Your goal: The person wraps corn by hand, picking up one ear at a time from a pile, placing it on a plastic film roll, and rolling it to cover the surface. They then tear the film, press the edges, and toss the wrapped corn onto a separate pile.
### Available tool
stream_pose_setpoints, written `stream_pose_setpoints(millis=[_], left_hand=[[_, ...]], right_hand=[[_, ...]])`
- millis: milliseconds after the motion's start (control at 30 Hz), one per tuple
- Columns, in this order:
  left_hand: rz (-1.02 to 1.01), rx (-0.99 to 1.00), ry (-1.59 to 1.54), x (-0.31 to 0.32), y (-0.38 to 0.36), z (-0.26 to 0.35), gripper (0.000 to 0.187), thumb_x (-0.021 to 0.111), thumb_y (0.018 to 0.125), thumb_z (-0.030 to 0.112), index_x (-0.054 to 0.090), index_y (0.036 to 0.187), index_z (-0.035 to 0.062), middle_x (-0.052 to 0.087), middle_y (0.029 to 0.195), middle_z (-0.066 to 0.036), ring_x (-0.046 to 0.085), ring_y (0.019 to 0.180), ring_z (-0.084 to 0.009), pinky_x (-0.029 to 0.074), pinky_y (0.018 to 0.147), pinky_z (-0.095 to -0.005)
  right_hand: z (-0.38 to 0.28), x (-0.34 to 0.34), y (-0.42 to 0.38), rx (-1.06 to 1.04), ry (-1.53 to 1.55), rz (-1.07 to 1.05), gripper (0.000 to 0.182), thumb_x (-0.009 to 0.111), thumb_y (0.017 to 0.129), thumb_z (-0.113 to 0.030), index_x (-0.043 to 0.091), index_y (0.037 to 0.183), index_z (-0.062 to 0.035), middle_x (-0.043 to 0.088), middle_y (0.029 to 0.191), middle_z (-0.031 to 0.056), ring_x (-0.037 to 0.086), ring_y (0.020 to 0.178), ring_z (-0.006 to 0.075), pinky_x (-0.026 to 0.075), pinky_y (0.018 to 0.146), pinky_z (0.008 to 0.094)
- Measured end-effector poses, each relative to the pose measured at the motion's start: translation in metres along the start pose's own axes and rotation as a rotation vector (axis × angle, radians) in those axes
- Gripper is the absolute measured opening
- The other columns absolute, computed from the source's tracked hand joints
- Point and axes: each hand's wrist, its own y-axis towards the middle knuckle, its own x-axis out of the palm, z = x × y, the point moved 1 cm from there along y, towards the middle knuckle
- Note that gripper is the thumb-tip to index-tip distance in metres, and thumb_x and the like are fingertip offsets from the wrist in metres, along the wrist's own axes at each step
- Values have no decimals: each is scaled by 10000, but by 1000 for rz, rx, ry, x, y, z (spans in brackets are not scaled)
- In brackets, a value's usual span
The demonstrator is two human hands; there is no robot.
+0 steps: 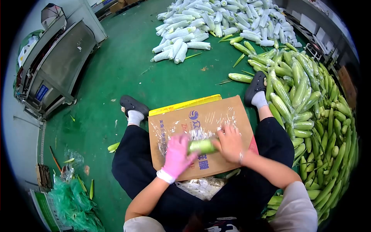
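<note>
A pale green ear of corn (202,146) lies crosswise over a cardboard box (174,123) between my legs, a little blurred by motion. Around its left end is my left hand (177,154), in a pink glove with a white cuff. My right hand (230,144), bare, grips the right end, its fingers partly over the corn. Shiny clear plastic film (198,132) covers part of the box top. Whether film wraps the corn in my hands I cannot make out.
Ears in white foam netting (216,19) are heaped ahead. To my right lie film-wrapped ears (288,96) and a large pile of green corn (328,154). Green plastic bags (73,205) sit at the lower left; a metal cart (65,54) stands by the left wall.
</note>
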Motion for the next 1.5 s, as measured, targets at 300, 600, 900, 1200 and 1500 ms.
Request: stream_pose_setpoints(millis=[300, 600, 900, 1200, 1500], left_hand=[[38, 45, 245, 6, 60, -36, 703, 836, 662, 499, 596, 1078, -15, 629, 956, -164, 619, 900, -327, 498, 826, -415], [-745, -1079, -1590, 44, -50, 39, 589, 517, 946, 628, 624, 1145, 84, 673, 857, -67, 626, 622, -136, 485, 495, -252], [-805, -935, -1076, 23, -113, 63, 475, 698, 907, 370, 645, 1164, -26, 672, 917, -80, 599, 742, -116, 494, 669, -243], [167, -305, -1209, 66, 47, 156, 451, 640, 923, 176, 518, 1304, -32, 616, 1068, -114, 605, 956, -197, 486, 868, -326], [-202, -208, -1233, 117, 131, 170, 472, 560, 987, 187, 437, 1364, -70, 602, 1183, -179, 604, 1063, -237, 476, 948, -335]], right_hand=[[9, 28, 147, -45, 606, -732, 600, 348, 1033, -476, 461, 1420, -32, 448, 1478, 208, 437, 1356, 337, 336, 1129, 379], [17, 38, 75, -395, 388, -633, 738, 323, 996, -603, 327, 1528, -92, 177, 1634, 127, 134, 1511, 292, 171, 1182, 552], [25, -4, -97, 274, 1071, -263, 349, 534, 1020, -323, 666, 936, -10, 622, 769, 57, 537, 646, 100, 441, 625, 299], [-20, -71, -188, 834, 1569, -543, 443, 708, 896, -451, 676, 883, -10, 592, 678, 23, 532, 507, 72, 449, 448, 228], [326, -153, -49, 1094, 734, 512, 374, 765, 755, -342, 664, 846, 6, 648, 682, 92, 575, 478, 196, 473, 464, 333]])
